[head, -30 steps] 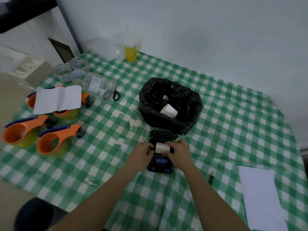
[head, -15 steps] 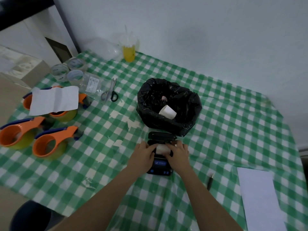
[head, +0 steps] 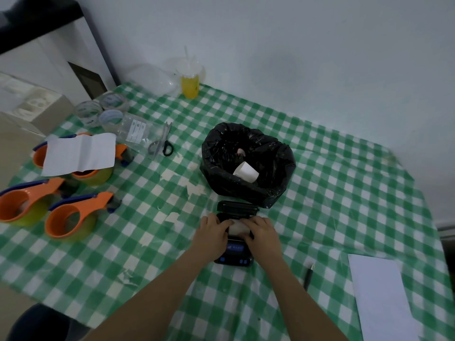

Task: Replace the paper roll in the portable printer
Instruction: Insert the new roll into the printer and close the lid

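The portable printer (head: 234, 244), lid open, lies on the checked counter (head: 344, 193) just near of the black bin bag (head: 246, 163). Left hand (head: 213, 230) and right hand (head: 263, 231), fingers curled, now press the paper roll (head: 238, 227) lower into the bay than a second ago. Seating appears nearly complete; the lid remains to close.

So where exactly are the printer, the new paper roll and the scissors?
printer (head: 234, 253): head view, on its lit front panel below the hands.
paper roll (head: 238, 227): head view, on the white strip showing between the two hands.
scissors (head: 168, 148): head view, on the black handle loop.
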Demonstrator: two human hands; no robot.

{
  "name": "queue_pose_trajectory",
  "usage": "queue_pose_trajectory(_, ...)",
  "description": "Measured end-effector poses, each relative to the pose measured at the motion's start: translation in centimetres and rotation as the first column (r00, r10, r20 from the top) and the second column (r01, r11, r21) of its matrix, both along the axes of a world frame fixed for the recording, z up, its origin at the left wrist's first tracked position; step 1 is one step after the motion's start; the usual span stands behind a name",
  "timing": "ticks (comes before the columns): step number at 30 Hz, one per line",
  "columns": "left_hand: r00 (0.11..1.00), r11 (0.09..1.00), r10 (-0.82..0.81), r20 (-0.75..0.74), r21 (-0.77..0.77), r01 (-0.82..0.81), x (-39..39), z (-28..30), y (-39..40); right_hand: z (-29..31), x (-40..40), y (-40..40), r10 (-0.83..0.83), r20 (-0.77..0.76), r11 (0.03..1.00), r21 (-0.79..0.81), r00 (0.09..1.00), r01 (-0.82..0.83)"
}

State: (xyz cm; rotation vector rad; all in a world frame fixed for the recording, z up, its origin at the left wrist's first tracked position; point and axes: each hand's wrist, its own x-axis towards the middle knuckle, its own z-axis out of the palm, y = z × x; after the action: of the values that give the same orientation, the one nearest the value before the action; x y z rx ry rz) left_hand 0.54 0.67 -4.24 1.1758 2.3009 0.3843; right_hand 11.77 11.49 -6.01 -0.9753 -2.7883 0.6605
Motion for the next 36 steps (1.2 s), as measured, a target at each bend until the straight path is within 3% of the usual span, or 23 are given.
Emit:
queue_pose_trajectory(16,0.999,0.999,0.016,0.032,-0.037,-0.015,-0.4,-0.1,0.2,0.7,-0.2,-0.2,0.055,0.067,0.982,0.175,0.996,-0.066)
queue_pose_trajectory(24,0.999,0.999,0.014,0.047,-0.041,-0.012,-0.6,-0.2,0.1,0.2,-0.3,-0.6,0.016,-0.058,0.997,-0.081,0.998,-0.021)
queue_pose_trajectory(28,0.999,0.999,-0.001,0.051,-0.035,0.003,-1.0,-0.3,-0.3,0.4,0.2,-0.9,0.023,-0.069,0.993,-0.113,0.997,-0.031)
queue_pose_trajectory(32,0.996,0.988,0.053,0.077,0.139,-0.064,-1.5,0.6,-0.9,0.8,0.6,-1.3,0.015,-0.112,0.997,-0.078,0.994,-0.024)
queue_pose_trajectory(36,0.992,0.933,0.111,-0.062,0.349,-0.083,-2.4,2.3,0.2,1.1,0.7,-1.1,-0.018,-0.139,0.997,-0.075,0.990,0.007)
